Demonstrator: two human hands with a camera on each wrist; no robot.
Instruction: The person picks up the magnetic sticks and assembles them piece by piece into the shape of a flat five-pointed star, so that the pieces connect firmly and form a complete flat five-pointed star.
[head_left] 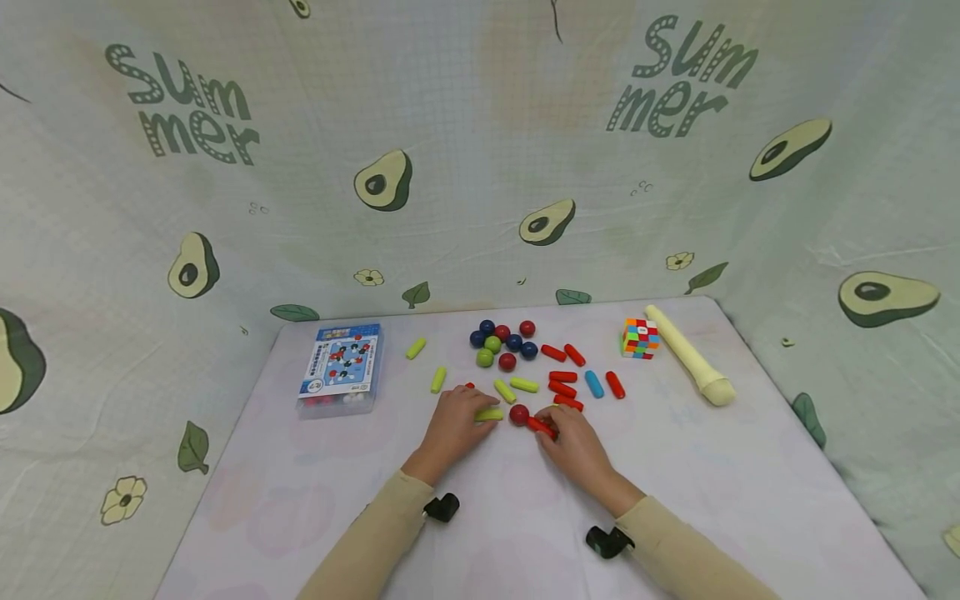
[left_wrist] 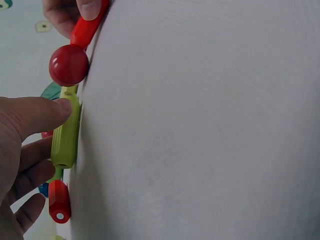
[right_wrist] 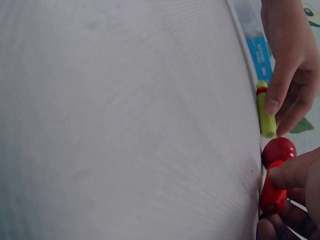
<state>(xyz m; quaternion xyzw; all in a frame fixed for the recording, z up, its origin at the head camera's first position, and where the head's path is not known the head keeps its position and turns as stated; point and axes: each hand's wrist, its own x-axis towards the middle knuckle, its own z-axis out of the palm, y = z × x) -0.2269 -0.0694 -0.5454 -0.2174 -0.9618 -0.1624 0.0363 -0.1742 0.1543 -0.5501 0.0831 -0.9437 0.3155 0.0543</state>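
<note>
Between thumb and fingers, my left hand pinches a yellow-green rod, its narrow end pointing right. My right hand pinches a red rod. A glossy red ball sits between the two rods. The red rod's end meets the ball; whether it is pushed in, I cannot tell. In the right wrist view a small gap separates the yellow-green rod from the ball. Another red rod lies just beyond the left fingers.
Red, blue and green balls cluster at the back middle. Several loose red rods, a blue rod and yellow-green rods lie around. A clear box stands left; a puzzle cube and pale yellow bat-shaped stick lie right.
</note>
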